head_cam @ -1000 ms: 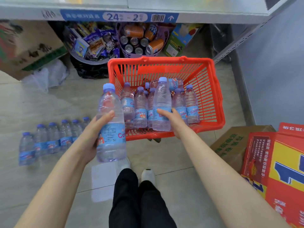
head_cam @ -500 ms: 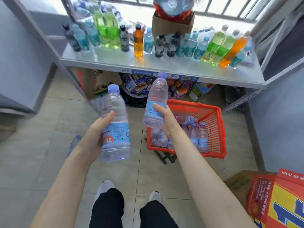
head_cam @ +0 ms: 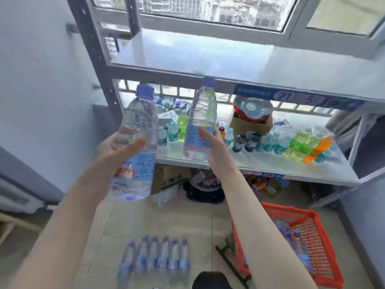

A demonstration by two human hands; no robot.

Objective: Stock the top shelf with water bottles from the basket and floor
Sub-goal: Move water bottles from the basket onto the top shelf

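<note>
Closest in, a row of water bottles (head_cam: pixel 156 261) sits on the floor just ahead of the person's feet, and the orange basket (head_cam: pixel 312 230), with more bottles inside, stands to the right. A step forward to reach higher could, I judge, knock one over or clip the basket's rim. Above these the left hand (head_cam: pixel 116 151) is wrapped round the body of one water bottle (head_cam: pixel 136 130), and the right hand (head_cam: pixel 215 151) grasps a second bottle (head_cam: pixel 201 119) low on its label. Both bottles are upright in the air, neither yet on a shelf. Holding low leaves the tops free to swing, so a cap may catch the front lip of the top shelf (head_cam: pixel 208 59), which the right bottle's cap sits level with in this view; each must rise clear of that edge first. Behind the hands the middle shelf (head_cam: pixel 260 163) is crowded with coloured drinks (head_cam: pixel 295 144), easy to topple if an arm drops. The dark upright post (head_cam: pixel 108 88) hems the left side. Farther back the top shelf looks bare and wide, bounded at the rear by the window frame (head_cam: pixel 208 32).
</note>
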